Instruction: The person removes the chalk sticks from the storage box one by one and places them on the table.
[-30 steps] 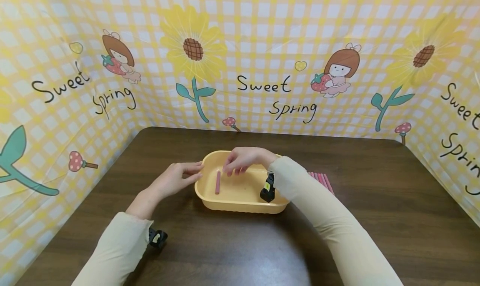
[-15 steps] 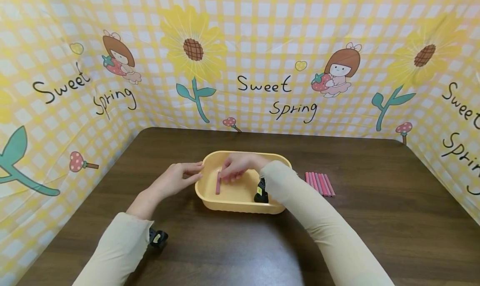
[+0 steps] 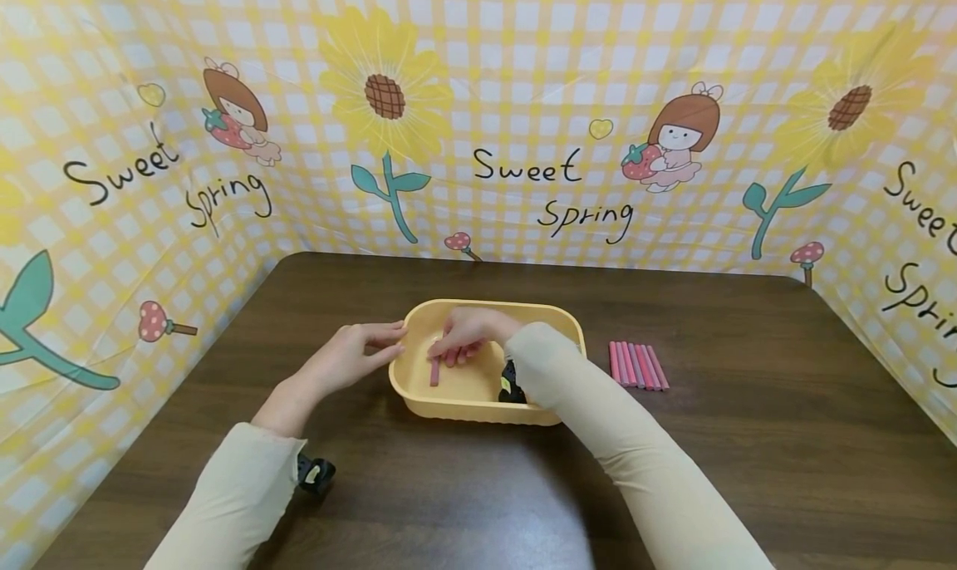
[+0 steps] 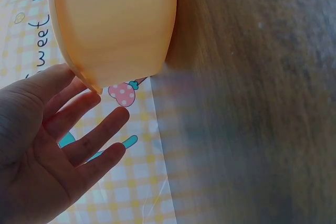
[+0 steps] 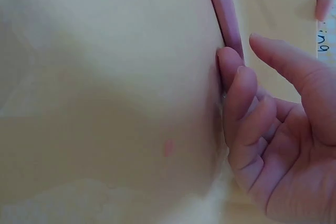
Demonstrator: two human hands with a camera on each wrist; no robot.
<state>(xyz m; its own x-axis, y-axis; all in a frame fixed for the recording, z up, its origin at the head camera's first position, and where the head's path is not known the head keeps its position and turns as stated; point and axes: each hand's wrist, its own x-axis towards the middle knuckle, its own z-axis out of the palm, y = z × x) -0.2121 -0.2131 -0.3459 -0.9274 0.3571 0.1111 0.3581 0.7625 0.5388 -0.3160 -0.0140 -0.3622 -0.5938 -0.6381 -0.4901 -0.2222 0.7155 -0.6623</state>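
Note:
My right hand (image 3: 469,333) reaches down inside a pale yellow plastic basin (image 3: 489,414). A short mauve-pink faceted stick (image 3: 434,375) lies at the basin's left end. Close up in the right wrist view, the fingertips of the right hand (image 5: 278,140) overlap the lower end of the stick (image 5: 226,14), while the thumb stands apart from it. At the basin's left end my left hand (image 3: 347,356) touches the rim with outstretched thumb and index finger. The left wrist view shows that hand's (image 4: 58,140) other fingers spread beneath the basin's rim (image 4: 60,40).
Several pink sticks (image 3: 638,366) lie side by side on the dark wood table (image 3: 449,495), right of the basin. A yellow checked cloth (image 3: 478,80) with printed flowers rises behind and beside the table. Black cameras are worn at both wrists.
The right hand has moved down and left to the stick inside the basin. Its sleeve has uncovered the row of pink sticks. The left hand stays at the rim.

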